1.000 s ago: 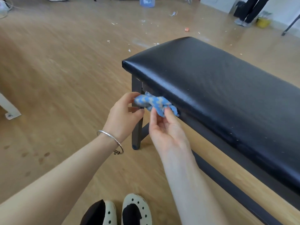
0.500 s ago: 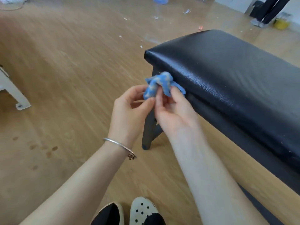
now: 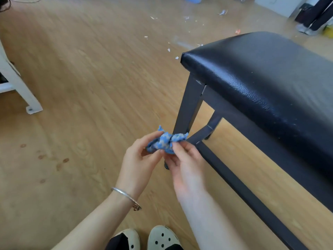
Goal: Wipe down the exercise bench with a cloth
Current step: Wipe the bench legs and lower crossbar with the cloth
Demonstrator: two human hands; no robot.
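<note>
A black padded bench (image 3: 266, 74) on a dark metal frame fills the right side of the view. In front of its near left leg I hold a small crumpled blue-and-white cloth (image 3: 164, 141) with both hands. My left hand (image 3: 138, 163), with a silver bangle on the wrist, pinches the cloth's left end. My right hand (image 3: 185, 163) pinches its right end between thumb and fingers. The cloth is off the bench, below the level of the seat pad.
Wooden floor all around, with scraps of litter (image 3: 169, 49) beyond the bench's far end. A white furniture leg (image 3: 19, 91) stands at the left edge. A person's legs (image 3: 315, 17) are at the top right. My spotted shoes (image 3: 160, 239) are at the bottom.
Both hands have drawn the cloth away from the bench's edge and down, to in front of the leg. The view has shifted so the bench sits further right.
</note>
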